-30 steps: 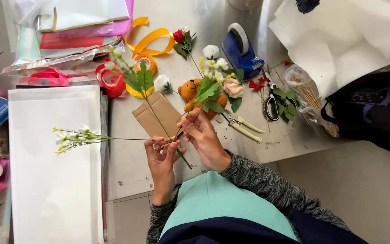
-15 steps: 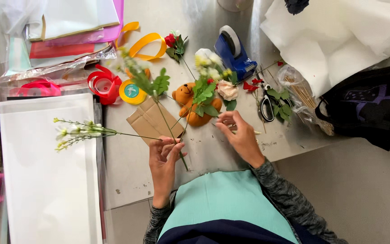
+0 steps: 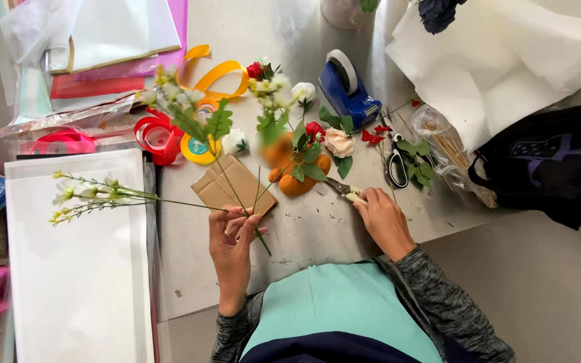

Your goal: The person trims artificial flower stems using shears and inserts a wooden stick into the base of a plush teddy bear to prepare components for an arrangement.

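Observation:
My left hand [image 3: 231, 236] pinches a bunch of artificial flower stems [image 3: 237, 196] over a folded brown paper piece [image 3: 233, 186]. One thin sprig with small pale blossoms [image 3: 85, 195] sticks out to the left over white sheets; leafy stems with white and yellow blooms [image 3: 189, 111] fan upward. My right hand [image 3: 379, 216] rests on the table to the right and closes on the pale handles of a small cutting tool [image 3: 345, 191]. Just beyond it lie an orange soft toy [image 3: 297, 181], a peach rose [image 3: 338, 142] and a red rose [image 3: 314, 129].
A blue tape dispenser [image 3: 346, 89], black-handled scissors [image 3: 396, 166], red ribbon [image 3: 159, 138] and yellow ribbon [image 3: 218, 75] lie on the grey table [image 3: 317, 228]. White paper sheets [image 3: 75, 269] fill the left; crumpled white wrap [image 3: 506, 60] and a black bag [image 3: 553, 161] sit at right.
My right hand has left the stems, moved right across the table and taken hold of the cutting tool's handles. The left hand keeps its grip on the stems.

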